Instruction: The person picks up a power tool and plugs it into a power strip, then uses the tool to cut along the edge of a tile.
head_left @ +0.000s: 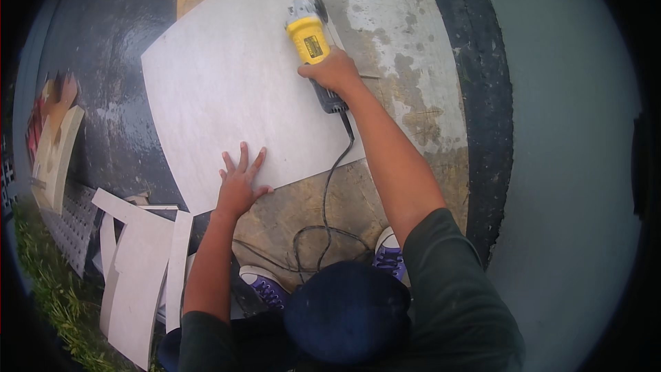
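Note:
A large pale square tile (220, 76) lies on a worn, blotchy board (427, 89). My right hand (330, 70) grips a yellow-and-black angle grinder (306, 38), whose disc end rests at the tile's upper right edge, along a thin line down that side. A black cord (342, 158) runs from the tool down to loops by my shoes. My left hand (241, 179) lies on the tile's lower edge with fingers spread.
Offcuts of pale tile (138, 255) are piled at the lower left, beside a perforated grey sheet (69, 234), wooden pieces (62, 158) and grass (38, 255). My purple shoes (265, 286) are below the tile. A grey surface (564, 131) runs along the right.

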Available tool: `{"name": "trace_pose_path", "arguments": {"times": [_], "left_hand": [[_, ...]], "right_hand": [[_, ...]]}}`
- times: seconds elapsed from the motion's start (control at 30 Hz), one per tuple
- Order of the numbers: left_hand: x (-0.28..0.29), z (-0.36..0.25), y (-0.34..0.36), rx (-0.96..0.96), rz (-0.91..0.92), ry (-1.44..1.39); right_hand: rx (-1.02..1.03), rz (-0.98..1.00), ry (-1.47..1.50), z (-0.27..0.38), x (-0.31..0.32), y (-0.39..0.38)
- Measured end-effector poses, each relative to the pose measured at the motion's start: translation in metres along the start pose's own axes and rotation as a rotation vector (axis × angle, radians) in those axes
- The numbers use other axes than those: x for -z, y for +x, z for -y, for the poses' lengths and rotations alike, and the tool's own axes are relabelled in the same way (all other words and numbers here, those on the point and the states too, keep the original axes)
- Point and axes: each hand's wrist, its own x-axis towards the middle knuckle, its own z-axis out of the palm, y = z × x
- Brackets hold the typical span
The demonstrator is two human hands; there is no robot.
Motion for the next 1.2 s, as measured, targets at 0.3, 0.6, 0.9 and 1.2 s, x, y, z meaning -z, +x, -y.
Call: {"name": "trace_pose_path", "arguments": {"times": [0.3, 0.6, 0.9, 1.2], "left_hand": [[-0.003, 0.002, 0.0, -0.009, -0.013, 0.003], [-0.003, 0.004, -0.001, 0.004, -0.01, -0.003], [0.0, 0.001, -0.001, 0.007, -0.007, 0.026], [-0.001, 0.001, -0.002, 0.008, -0.003, 0.014]], "right_hand": [[0.008, -0.002, 0.025, -0.007, -0.001, -0.013], [0.028, -0.028, 0.012, -0.012, -0.003, -0.025], [0.018, -0.018, 0.043, -0.023, -0.005, -0.028], [0.003, -0.013, -0.003, -0.028, -0.007, -0.034]]}}
